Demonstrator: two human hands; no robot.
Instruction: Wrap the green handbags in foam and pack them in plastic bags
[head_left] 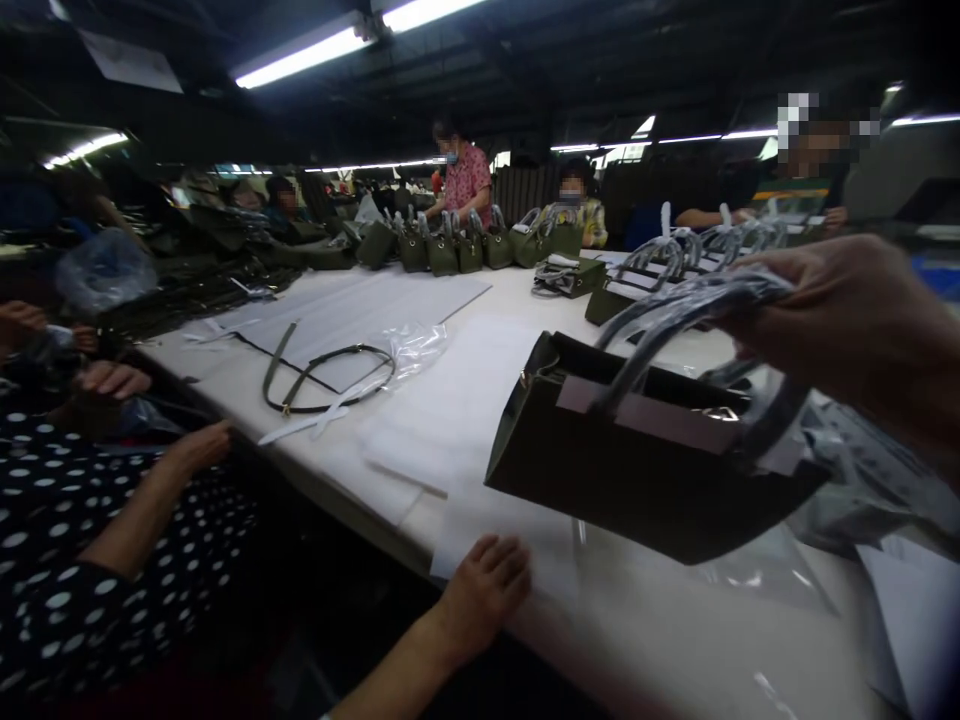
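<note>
A dark green handbag hangs tilted over the right part of the table, its handles wrapped in clear plastic and a pale strip along its top edge. My right hand is closed round those handles. Near the table's front edge, to the left of the bag and below it, my left hand rests with its fingers slightly bent; it holds nothing. White sheets lie on the table under and beside the bag.
A green strap lies coiled beside clear plastic. More green bags line the table's far side, where people stand. At the left sits a person in a dotted top, one hand at the table's edge. Plastic-wrapped items are at the right.
</note>
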